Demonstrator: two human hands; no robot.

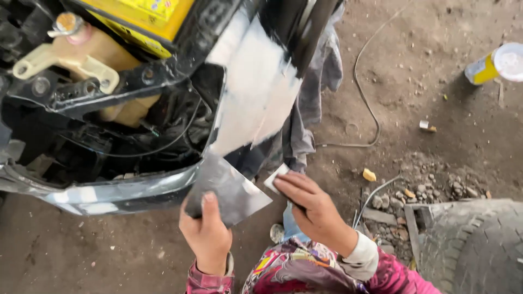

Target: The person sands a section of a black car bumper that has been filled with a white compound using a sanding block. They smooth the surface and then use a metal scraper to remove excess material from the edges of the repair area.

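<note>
Packed dirt floor (436, 98) strewn with pebbles spreads under you, a worn tyre (479, 245) at your right and a yellow can (493, 64) with a white lid standing well off. Before you hangs the stripped front corner of a car, its body panel (253, 92) coated in white filler over much of its face, with dark bare paint around the edges. Your left hand (206, 231) is closed on a flat grey metal sheet (229, 190), thumb on top, holding it just under the panel's lower edge. Your right hand (310, 207) pinches a small pale spreader (274, 177) between fingers and thumb, its tip touching the sheet's upper right edge. Judging by the broad white patch, most of the coat looks laid on; the lower tip and the grey strip along the bumper (109, 196) seem only partly covered. A thin cable (365, 98) trails across the ground behind.
</note>
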